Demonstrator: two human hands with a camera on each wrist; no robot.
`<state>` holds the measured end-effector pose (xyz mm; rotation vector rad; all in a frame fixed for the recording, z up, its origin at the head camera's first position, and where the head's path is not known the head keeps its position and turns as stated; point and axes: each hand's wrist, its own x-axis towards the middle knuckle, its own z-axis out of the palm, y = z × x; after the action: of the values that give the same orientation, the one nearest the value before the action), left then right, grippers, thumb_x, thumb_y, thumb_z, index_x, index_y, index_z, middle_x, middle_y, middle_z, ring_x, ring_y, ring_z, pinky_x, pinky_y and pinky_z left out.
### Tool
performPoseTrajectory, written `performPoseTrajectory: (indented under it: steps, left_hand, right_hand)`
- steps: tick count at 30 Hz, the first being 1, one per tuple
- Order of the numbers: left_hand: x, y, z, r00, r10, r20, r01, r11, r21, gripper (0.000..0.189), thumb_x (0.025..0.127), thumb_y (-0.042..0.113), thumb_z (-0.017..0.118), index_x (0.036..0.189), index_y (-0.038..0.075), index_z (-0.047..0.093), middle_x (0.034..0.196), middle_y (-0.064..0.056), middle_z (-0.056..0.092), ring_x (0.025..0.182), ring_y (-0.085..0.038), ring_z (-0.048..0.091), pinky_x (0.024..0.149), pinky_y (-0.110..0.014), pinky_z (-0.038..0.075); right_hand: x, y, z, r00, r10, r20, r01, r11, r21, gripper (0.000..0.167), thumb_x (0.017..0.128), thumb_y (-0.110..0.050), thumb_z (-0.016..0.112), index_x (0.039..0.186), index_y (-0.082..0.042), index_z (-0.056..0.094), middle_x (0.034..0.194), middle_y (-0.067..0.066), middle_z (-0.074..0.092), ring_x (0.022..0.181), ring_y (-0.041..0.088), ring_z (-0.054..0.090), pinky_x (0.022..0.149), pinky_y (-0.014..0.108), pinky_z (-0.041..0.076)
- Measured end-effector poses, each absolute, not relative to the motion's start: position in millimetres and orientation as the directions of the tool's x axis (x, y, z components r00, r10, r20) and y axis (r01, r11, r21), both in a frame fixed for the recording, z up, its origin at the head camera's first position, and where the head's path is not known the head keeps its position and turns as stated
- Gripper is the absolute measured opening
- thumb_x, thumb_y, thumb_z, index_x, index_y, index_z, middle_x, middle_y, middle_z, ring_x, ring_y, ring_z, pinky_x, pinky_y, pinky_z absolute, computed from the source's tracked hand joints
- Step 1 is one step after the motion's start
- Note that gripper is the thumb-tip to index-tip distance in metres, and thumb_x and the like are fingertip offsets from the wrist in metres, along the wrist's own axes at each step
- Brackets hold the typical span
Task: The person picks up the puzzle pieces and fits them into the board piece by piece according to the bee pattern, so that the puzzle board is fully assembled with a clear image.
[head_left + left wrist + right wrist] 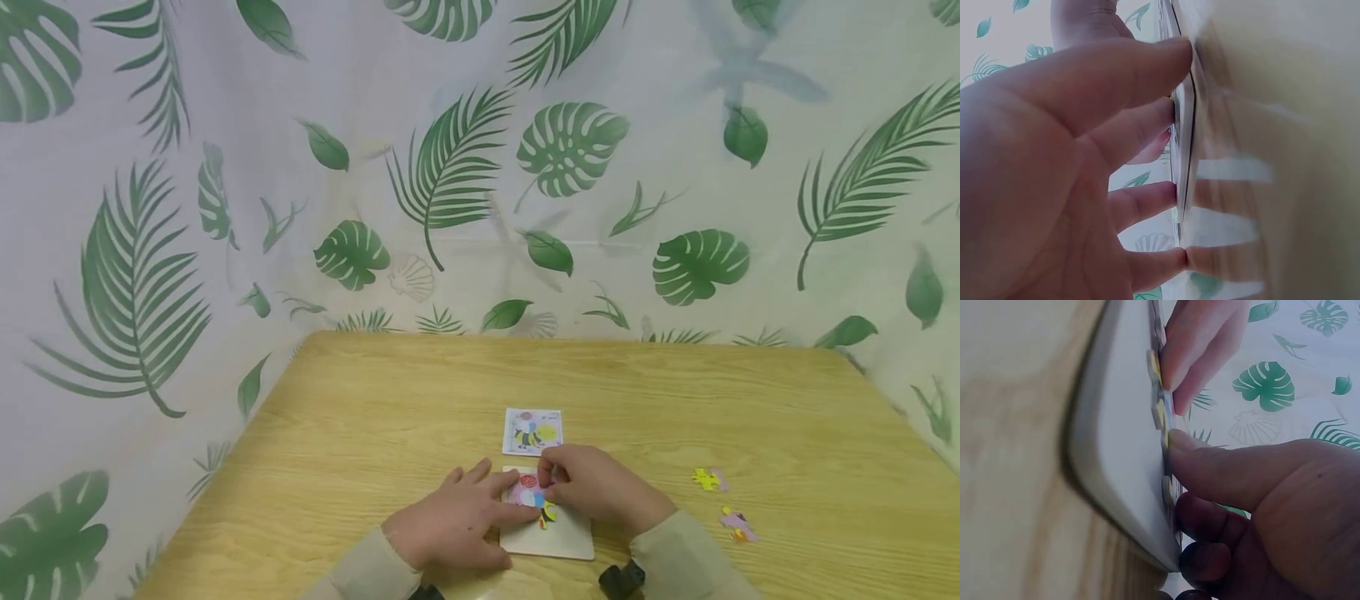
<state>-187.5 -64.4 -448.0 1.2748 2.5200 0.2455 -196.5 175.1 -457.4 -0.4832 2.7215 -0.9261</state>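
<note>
Head view shows the left hand (459, 518) spread over joined pieces (531, 497), best steadied lightly while the curled right hand (602, 490), its hold unclear, aligns edges gently

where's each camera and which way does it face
Head: on the head, facing forward and down at board, table and backdrop; left hand, right hand, sleeves show.
Left wrist: worn there, facing the left hand at the board; that hand dominates.
Right wrist: worn there, facing the board; right hand and left-hand fingers show.
Both wrist views share board and backdrop.
</note>
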Motion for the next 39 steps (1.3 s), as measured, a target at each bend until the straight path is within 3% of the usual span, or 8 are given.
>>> performPoseTrajectory:
  steps: [6, 13, 19, 32, 39]
  left_hand:
    - [-187.0, -69.4, -447.4, -0.558, 0.808, -0.187, 0.749, 0.588, 0.304, 0.063, 0.091, 0.051, 0.069, 0.150, 0.045, 0.047, 0.163, 0.004, 0.029, 0.147, -0.046, 0.024, 0.109, -0.070, 0.028]
    - [-185.1, -67.3, -448.5, -0.574, 0.795, -0.194, 0.730, 0.605, 0.318, 0.061, 0.093, 0.052, 0.067, 0.150, 0.046, 0.046, 0.164, 0.003, 0.027, 0.148, -0.046, 0.021, 0.112, -0.068, 0.024]
    - [-183.6, -65.5, -449.6, -0.584, 0.783, -0.213, 0.713, 0.620, 0.328, 0.063, 0.091, 0.053, 0.069, 0.150, 0.047, 0.046, 0.165, 0.005, 0.025, 0.150, -0.043, 0.018, 0.114, -0.066, 0.021]
    - [-184.0, -67.9, -448.6, -0.590, 0.776, -0.223, 0.684, 0.627, 0.372, 0.066, 0.091, 0.053, 0.070, 0.151, 0.046, 0.045, 0.168, 0.004, 0.018, 0.152, -0.040, 0.012, 0.117, -0.064, 0.016]
    - [-185.7, -70.0, -448.1, -0.589, 0.783, -0.201, 0.693, 0.617, 0.374, 0.065, 0.091, 0.050, 0.070, 0.151, 0.044, 0.046, 0.166, 0.004, 0.023, 0.152, -0.039, 0.016, 0.117, -0.064, 0.018]
  right_hand:
    - [-196.3, 171.2, -459.1, -0.922, -0.371, -0.106, -0.232, 0.752, -0.617, 0.019, 0.088, -0.006, 0.072, 0.085, -0.022, 0.063, 0.073, -0.004, 0.053, 0.069, 0.015, 0.051, 0.062, 0.032, 0.041]
    - [-196.8, 185.9, -462.6, -0.907, -0.411, -0.092, -0.259, 0.717, -0.647, 0.009, 0.092, -0.017, 0.072, 0.090, -0.023, 0.065, 0.075, -0.006, 0.057, 0.071, 0.014, 0.053, 0.064, 0.033, 0.043]
    - [-195.4, 207.3, -456.7, -0.926, -0.360, -0.110, -0.206, 0.730, -0.652, 0.007, 0.093, -0.024, 0.072, 0.096, -0.024, 0.066, 0.079, -0.003, 0.058, 0.068, 0.015, 0.052, 0.059, 0.032, 0.043]
    - [-179.6, 256.2, -442.1, -0.952, -0.284, -0.112, -0.148, 0.750, -0.644, 0.017, 0.100, -0.031, 0.065, 0.109, -0.016, 0.066, 0.084, 0.000, 0.058, 0.068, 0.018, 0.051, 0.059, 0.032, 0.044]
    - [-169.2, 281.6, -441.4, -0.960, -0.249, -0.127, -0.093, 0.713, -0.695, 0.025, 0.100, -0.034, 0.065, 0.113, -0.013, 0.066, 0.086, 0.003, 0.058, 0.066, 0.018, 0.050, 0.055, 0.032, 0.046]
